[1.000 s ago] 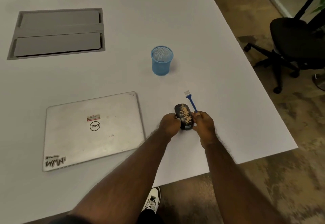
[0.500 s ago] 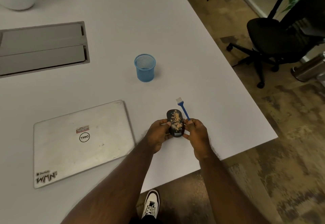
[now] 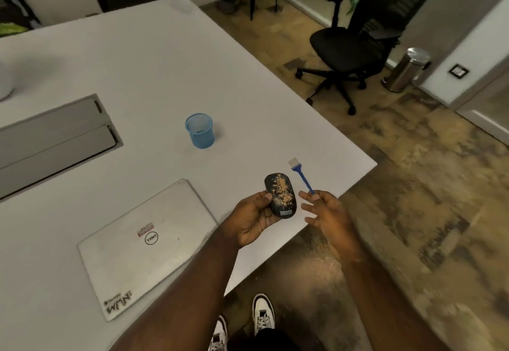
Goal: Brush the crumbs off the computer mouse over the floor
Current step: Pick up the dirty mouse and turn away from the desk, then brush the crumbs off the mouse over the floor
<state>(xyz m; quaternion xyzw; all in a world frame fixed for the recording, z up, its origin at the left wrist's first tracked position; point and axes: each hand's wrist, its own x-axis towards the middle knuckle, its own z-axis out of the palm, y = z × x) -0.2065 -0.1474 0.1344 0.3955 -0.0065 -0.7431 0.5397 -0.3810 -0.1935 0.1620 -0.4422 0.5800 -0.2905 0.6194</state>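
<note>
Here, seen from the head camera, the left hand (image 3: 254,217) cradles a black computer mouse (image 3: 281,194), its top thick with tan crumbs (image 3: 281,189), above the near corner of the white table (image 3: 165,75). The right hand (image 3: 329,217) pinches the handle of a small blue brush (image 3: 302,175), bristles up and apart from the mouse. The mouse appears to sit over the tabletop, not the floor (image 3: 399,199). Done well, the step means carrying it level past the edge first, then tilting it and sweeping away from the body.
</note>
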